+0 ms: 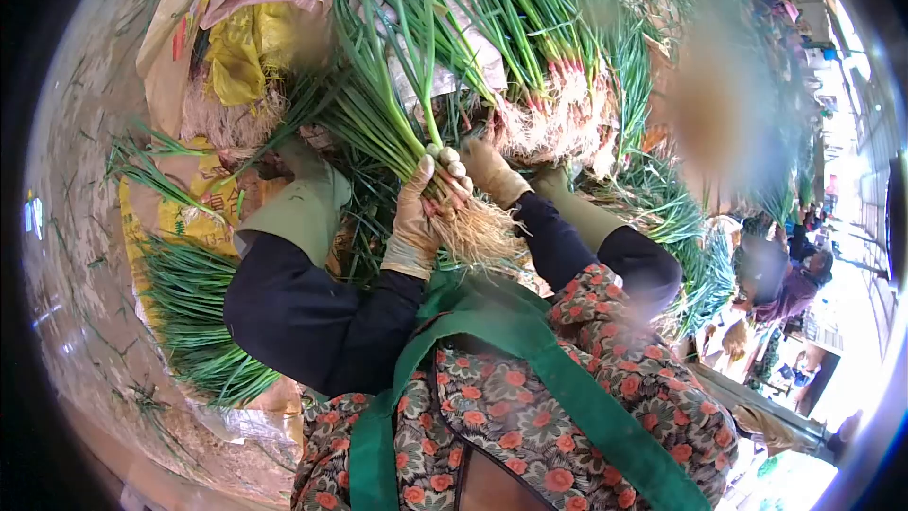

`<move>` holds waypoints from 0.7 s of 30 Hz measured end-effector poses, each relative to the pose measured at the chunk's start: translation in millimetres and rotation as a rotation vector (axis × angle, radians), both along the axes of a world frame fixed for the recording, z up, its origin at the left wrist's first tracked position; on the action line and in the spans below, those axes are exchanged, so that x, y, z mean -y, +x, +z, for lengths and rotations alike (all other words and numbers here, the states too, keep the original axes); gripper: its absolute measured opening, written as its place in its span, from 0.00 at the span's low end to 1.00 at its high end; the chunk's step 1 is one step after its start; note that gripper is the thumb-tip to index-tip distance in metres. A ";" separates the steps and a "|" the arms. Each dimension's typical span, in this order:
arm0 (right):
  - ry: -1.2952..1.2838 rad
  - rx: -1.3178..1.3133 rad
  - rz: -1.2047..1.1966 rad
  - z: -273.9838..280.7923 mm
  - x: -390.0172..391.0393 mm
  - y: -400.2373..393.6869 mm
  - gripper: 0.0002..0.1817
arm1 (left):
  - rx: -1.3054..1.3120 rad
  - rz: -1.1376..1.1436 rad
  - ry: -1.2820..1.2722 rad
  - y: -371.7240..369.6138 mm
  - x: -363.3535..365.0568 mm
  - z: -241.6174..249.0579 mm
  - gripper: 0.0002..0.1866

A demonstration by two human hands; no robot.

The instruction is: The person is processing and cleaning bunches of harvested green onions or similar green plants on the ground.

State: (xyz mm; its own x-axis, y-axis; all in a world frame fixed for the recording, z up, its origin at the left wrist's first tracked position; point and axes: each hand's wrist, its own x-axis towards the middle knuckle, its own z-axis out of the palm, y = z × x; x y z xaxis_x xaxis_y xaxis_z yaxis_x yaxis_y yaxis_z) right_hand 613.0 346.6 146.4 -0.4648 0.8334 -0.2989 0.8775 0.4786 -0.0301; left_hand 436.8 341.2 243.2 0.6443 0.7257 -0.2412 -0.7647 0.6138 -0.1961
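Observation:
My left hand (414, 227), in a pale glove, is wrapped round a bunch of spring onions (402, 137) at its lower stems. Its pale fingertips curl over the front, and the tangled roots (478, 230) hang towards my lap. Just right of the bunch is my gloved right hand (494, 173), fingers bent together beside the roots of a larger spring onion pile (558, 85). What those fingers grip, if anything, is hidden.
Rubber boots (307, 203) stand on either side of my hands. Cut spring onions (203, 312) lie on a printed sack (142, 246) at left. A yellow bag (232, 57) rests at upper left. Another person (799, 284) sits at far right, and blurred spots cover part of the view.

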 end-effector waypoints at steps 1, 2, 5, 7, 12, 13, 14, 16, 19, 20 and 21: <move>-0.275 0.018 -0.063 5.9 8.5 -0.2 0.11 | 0.036 0.025 0.003 -2.1 -3.9 3.7 0.11; -0.378 -0.172 -0.253 12.1 10.6 4.6 0.12 | 0.065 0.035 0.112 -4.2 -7.2 4.5 0.12; -0.004 -0.596 -0.762 74.7 9.1 8.4 0.17 | 0.138 -0.169 -0.134 -15.5 -12.8 5.5 0.18; 0.181 -0.565 -1.029 85.7 -2.7 27.9 0.19 | -0.124 -0.120 -0.065 -1.6 -9.9 0.3 0.18; 0.013 -0.282 -0.800 69.6 -0.1 40.2 0.18 | -0.421 -0.139 -0.197 7.7 2.8 -14.1 0.14; 0.128 -0.443 -0.669 77.7 12.8 34.6 0.16 | -0.455 -0.221 -0.107 4.0 1.8 -30.5 0.14; -0.138 -0.391 -0.841 90.1 13.5 19.2 0.17 | -0.487 -0.300 -0.011 0.4 0.3 -46.6 0.15; -0.320 -0.441 -0.594 114.1 43.6 -2.2 0.13 | -0.492 -0.306 -0.035 1.3 2.5 -47.3 0.16; -0.456 -0.751 -0.390 74.1 67.3 23.6 0.17 | -0.515 -0.251 -0.089 11.3 2.7 -23.0 0.16; -0.493 -0.894 -0.375 67.0 64.0 30.8 0.19 | -0.511 -0.261 -0.074 9.9 4.1 -27.3 0.16; -0.819 -1.143 -0.797 78.7 44.9 19.9 0.20 | -0.510 -0.272 -0.059 9.1 5.2 -30.3 0.15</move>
